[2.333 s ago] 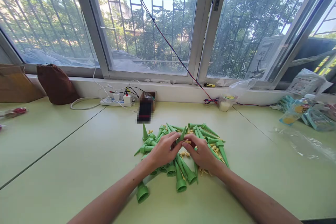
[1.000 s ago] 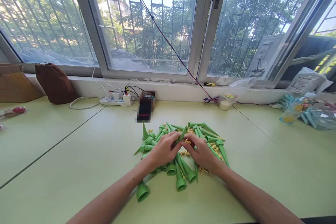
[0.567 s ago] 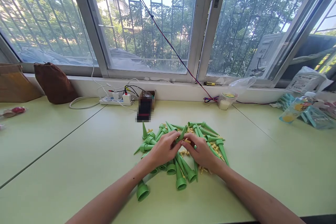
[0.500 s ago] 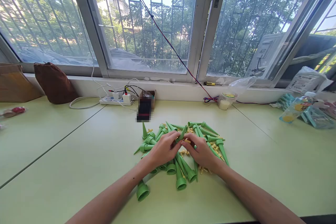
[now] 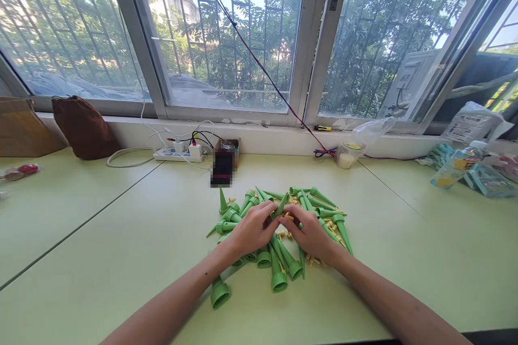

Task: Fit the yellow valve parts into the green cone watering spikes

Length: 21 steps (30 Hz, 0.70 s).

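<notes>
My left hand (image 5: 254,229) is closed around a green plastic plant watering spike (image 5: 282,204), whose pointed end sticks up between my hands. The rest of that spike is hidden by my fingers. Pinched in the fingers of my right hand (image 5: 312,235) is a small yellow valve (image 5: 288,217), right against the spike. Around and under both hands lie many more green spikes, among them one with its wide ribbed collar toward me (image 5: 279,282). Small yellow valves (image 5: 315,261) are scattered between them.
The pile lies on a pale green table (image 5: 121,248). Behind it are a small box (image 5: 236,146), a white power strip (image 5: 178,156) and a brown cloth bag (image 5: 84,128). To the right stand a jar in a plastic bag (image 5: 347,159) and a bottle (image 5: 457,166).
</notes>
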### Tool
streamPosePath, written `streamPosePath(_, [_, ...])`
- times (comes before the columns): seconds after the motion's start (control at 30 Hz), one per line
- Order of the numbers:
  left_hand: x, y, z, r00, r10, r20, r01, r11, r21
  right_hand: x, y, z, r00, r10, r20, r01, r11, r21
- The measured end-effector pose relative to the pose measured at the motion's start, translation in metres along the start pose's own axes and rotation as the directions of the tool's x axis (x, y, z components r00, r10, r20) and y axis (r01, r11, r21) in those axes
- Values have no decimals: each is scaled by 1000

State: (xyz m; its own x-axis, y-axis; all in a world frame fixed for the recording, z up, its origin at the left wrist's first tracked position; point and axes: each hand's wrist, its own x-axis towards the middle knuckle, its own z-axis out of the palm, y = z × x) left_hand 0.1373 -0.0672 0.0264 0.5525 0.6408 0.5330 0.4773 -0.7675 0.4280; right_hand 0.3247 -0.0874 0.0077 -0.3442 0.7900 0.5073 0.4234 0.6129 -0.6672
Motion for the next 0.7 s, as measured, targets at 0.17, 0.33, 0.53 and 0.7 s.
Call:
streamPosePath(0.17, [0, 0, -1, 1000, -10, 8, 10, 1000, 6, 0, 0, 0, 1000, 0, 0, 0, 1000, -2])
streamPosePath(0.33, [-1, 0, 0, 1000, -19, 11, 19, 1000, 15, 0, -1, -1, 1000, 0, 3, 0, 1000, 9])
streamPosePath(0.53, [-1, 0, 0, 1000, -19, 10, 19, 1000, 14, 0, -1, 0, 1000, 12, 9, -12, 1000, 16])
streamPosePath(0.7, [-1, 0, 0, 1000, -6, -8, 6, 1000, 13, 0, -1, -1, 1000, 16, 12, -16, 1000, 12])
